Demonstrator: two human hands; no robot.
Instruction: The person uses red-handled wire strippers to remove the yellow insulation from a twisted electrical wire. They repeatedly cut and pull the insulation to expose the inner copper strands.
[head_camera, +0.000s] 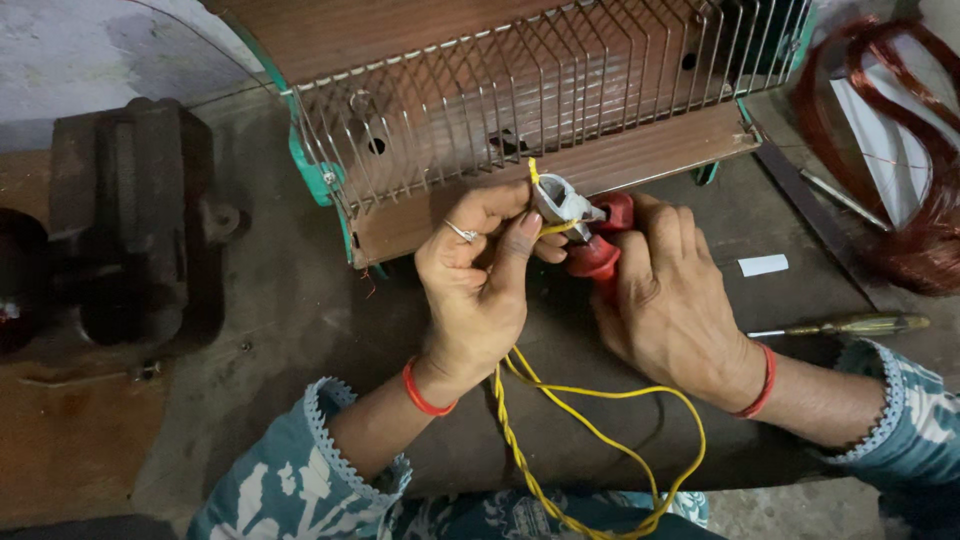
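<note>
Dusty grey counter carries a wire-grilled room heater, and just before it the left hand pinches a small white plastic connector with its thin yellow twisted wire. Right hand is clenched on red-handled pliers at the connector. The wire looks light and limp, best gripped near the connector.

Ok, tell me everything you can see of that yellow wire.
The yellow wire is thin, plastic-coated as it looks, with two strands twisted together. It rises from the bottom edge to the left hand, whose fingers pinch it against a small white part. One looser strand loops out rightward under the right hand, which grips red-handled pliers.
</note>
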